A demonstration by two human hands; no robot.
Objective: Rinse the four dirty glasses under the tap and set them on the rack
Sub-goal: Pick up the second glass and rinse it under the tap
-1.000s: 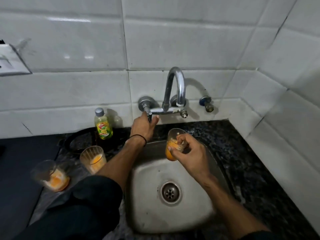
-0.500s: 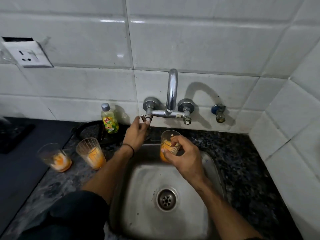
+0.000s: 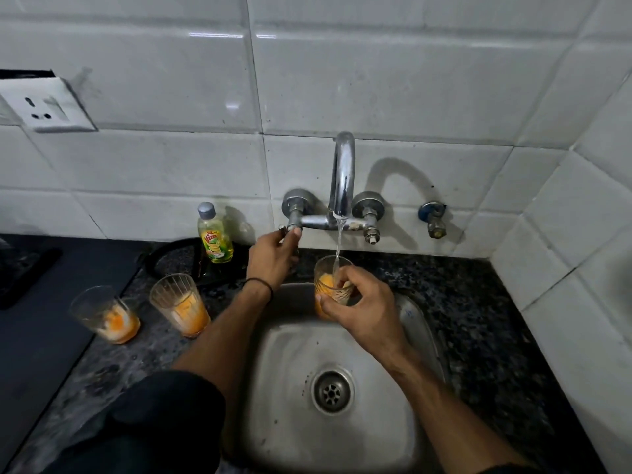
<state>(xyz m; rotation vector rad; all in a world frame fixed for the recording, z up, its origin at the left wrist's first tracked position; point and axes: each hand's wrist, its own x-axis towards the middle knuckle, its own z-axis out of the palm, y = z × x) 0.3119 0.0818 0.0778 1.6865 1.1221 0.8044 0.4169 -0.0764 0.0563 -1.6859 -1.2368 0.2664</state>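
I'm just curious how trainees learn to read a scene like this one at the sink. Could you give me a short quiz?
1. True or false: water runs from the tap into the glass held by the right hand.
2. The left hand grips: A) the tap handle, B) a sponge, C) a plate.
3. How many dirty glasses stand on the counter?
Key: 1 true; 2 A; 3 two.

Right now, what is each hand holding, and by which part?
The right hand grips a dirty glass around its lower body, under the running tap. The left hand pinches the tap's left valve handle.
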